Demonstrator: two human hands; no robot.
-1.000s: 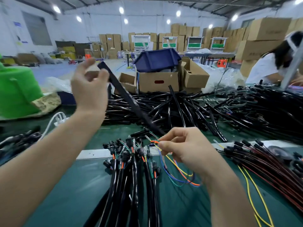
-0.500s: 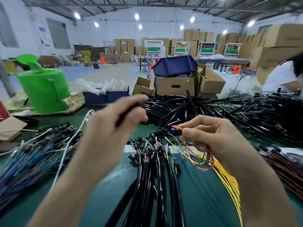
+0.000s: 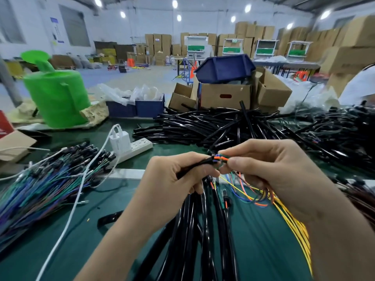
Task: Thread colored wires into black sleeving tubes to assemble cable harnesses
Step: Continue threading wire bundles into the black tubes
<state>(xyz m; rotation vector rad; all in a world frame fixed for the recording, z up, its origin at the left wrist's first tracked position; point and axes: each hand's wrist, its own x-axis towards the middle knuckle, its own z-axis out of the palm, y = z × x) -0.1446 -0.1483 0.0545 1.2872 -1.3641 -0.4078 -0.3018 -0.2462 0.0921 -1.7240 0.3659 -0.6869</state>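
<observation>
Green matting covers the tabletop (image 3: 60,230), and cardboard boxes (image 3: 225,96) stand past its far edge. Above its middle the left hand (image 3: 172,179) curls its fingers round a black sleeving tube (image 3: 194,166), whose end meets the colored wires (image 3: 221,158) — orange, blue, green — pinched between thumb and forefinger of the right hand (image 3: 274,175). Loose tubes (image 3: 213,126) are heaped toward the far edge; sleeved harnesses (image 3: 192,230) run to the near edge.

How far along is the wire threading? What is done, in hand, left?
Done: sleeved black harnesses lie in the foreground. In hand: left hand grips a black sleeving tube; right hand pinches coloured wire ends at its mouth. Left: piled empty black tubes, loose multicoloured wires.
</observation>
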